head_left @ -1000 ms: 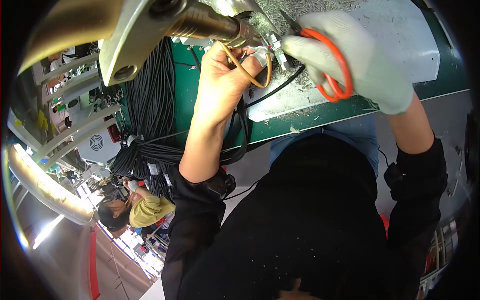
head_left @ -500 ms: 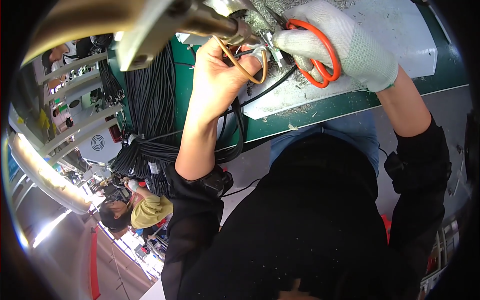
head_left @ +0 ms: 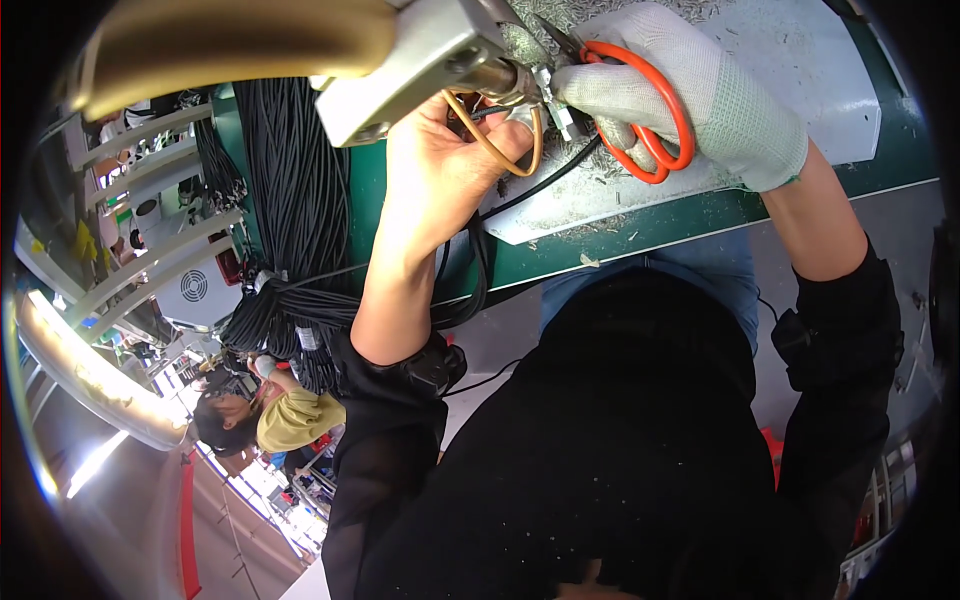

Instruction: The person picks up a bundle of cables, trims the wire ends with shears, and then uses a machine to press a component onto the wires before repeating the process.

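My left hand (head_left: 440, 165) is bare except for a white covering on the thumb tip. Its fingers are closed on a black cable (head_left: 490, 112), partly hidden under a brown looped tube (head_left: 490, 150). My right hand (head_left: 690, 95) wears a white knit glove and holds scissors (head_left: 683, 125) with orange-red handles, their dark blades pointing away. The same hand's thumb and fingertip are at a small shiny metal piece (head_left: 560, 118) beside the left thumb. Another stretch of black cable (head_left: 545, 183) runs below the hands.
A metal machine arm (head_left: 410, 70) overhangs my left hand. Metal scraps (head_left: 670, 12) litter the white board (head_left: 830, 90) on the green table (head_left: 640, 232). Bundled black cables (head_left: 295, 180) hang at left. A person in a yellow top (head_left: 295, 418) works farther off.
The machine arm now appears farther right and lower, covering more of my left fingers. Both hands keep their grip, and my right hand with the scissors sits slightly lower and farther right.
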Tool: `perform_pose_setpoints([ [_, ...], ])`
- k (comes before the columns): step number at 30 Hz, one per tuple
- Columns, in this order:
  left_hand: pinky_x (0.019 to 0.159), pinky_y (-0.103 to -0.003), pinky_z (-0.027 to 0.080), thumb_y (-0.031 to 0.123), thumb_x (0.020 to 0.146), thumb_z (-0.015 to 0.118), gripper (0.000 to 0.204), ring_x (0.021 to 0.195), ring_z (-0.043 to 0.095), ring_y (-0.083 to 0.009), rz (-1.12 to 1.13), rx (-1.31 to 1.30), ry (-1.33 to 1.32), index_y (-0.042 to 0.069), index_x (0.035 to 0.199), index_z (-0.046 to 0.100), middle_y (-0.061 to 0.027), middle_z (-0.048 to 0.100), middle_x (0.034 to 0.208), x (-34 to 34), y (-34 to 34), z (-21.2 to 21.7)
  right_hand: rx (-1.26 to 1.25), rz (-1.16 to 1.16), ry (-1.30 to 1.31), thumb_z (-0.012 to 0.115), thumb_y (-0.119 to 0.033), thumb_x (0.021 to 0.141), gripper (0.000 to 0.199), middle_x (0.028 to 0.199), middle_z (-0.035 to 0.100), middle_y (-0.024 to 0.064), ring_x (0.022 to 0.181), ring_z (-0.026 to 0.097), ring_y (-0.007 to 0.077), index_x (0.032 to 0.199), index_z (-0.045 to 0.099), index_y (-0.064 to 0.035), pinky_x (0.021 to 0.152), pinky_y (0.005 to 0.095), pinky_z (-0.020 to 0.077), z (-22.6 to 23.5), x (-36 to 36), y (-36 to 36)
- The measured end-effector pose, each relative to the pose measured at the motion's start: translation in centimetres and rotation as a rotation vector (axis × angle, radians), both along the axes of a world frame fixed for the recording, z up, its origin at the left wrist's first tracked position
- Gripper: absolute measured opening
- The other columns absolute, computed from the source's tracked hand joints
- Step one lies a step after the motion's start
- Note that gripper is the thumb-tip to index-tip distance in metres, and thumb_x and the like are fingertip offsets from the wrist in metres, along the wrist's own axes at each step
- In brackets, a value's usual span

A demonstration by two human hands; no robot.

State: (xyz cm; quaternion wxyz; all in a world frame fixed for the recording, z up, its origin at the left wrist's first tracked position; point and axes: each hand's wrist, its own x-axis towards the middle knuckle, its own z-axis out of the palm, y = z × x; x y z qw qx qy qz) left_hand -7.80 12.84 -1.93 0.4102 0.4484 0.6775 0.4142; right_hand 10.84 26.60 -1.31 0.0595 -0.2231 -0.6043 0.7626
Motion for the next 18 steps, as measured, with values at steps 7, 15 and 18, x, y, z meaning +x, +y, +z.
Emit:
perform_pose_setpoints([
  [7,0.063,-0.02,0.047,0.006,0.079,0.072,0.021,0.069,0.054,-0.0034,-0.025,0.083,-0.025,0.001,0.097,0.064,0.002,0.062,0.081,0.3,-0.3,-0.1,0.067,-0.001,-0.05,0.062,-0.022,0.086,0.033,0.053,0.061,0.0091,0.043,0.056,0.0133,0.064,0.064,0.0032,0.042,0.0263,0.041,0.5,0.0,-0.6],
  [15,0.063,-0.019,0.044,0.002,0.079,0.07,0.017,0.069,0.052,-0.003,0.046,-0.088,-0.363,0.002,0.095,0.064,0.0022,0.062,0.083,0.7,-1.1,0.8,0.296,-0.131,-0.038,0.062,-0.024,0.088,0.029,0.055,0.057,0.0047,0.05,0.058,0.0129,0.078,0.059,0.0029,0.048,0.0247,0.0449,-0.3,0.6,-2.1],
  [18,0.062,-0.019,0.042,-0.001,0.078,0.068,0.016,0.068,0.051,-0.0026,0.085,-0.076,-0.267,0.001,0.094,0.064,0.0029,0.061,0.082,1.6,-3.4,1.5,0.182,-0.064,0.179,0.058,-0.032,0.091,0.038,0.054,0.059,0.0044,0.05,0.059,0.0125,0.067,0.061,-0.0016,0.048,0.0269,0.0466,-0.6,3.4,-4.3],
])
